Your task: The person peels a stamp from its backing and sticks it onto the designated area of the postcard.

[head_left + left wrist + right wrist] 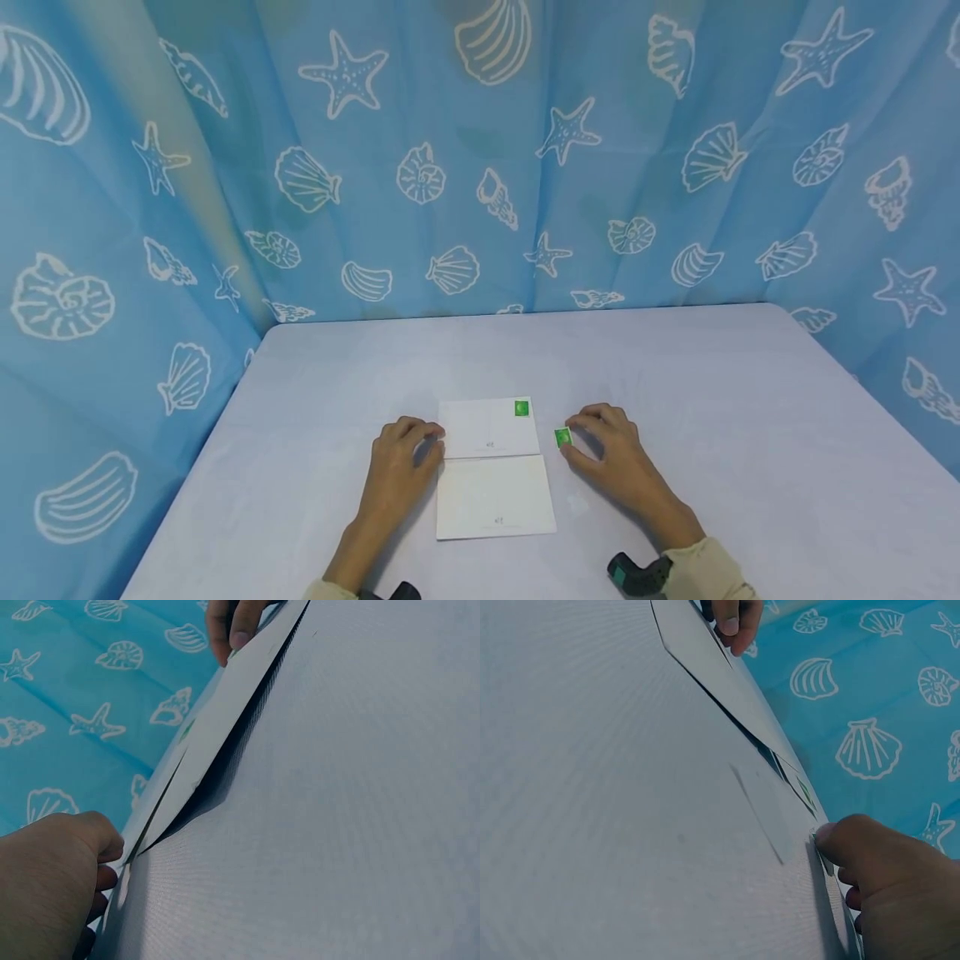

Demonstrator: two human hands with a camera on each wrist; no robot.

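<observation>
Two white paper rectangles, like envelopes or postcards, lie one above the other on the table. The upper one (480, 429) bears a green stamp (522, 408) in its top right corner, while the lower one (495, 498) has only small print near its bottom edge. My left hand (401, 467) rests at the left edge of the upper rectangle, thumb and index fingertips apart along that edge. Just right of the papers, my right hand (615, 454) pinches a second green stamp (563, 437) between thumb and index finger. The right wrist view shows the thumb (840, 834) over this stamp's edge.
A white table (337, 367) carries everything. Behind it and along the sides hangs a blue curtain (465, 208) with white shell drawings. On the tabletop, a small pale, see-through piece (761, 814) shows in the right wrist view. Dark devices (637, 575) sit at both wrists.
</observation>
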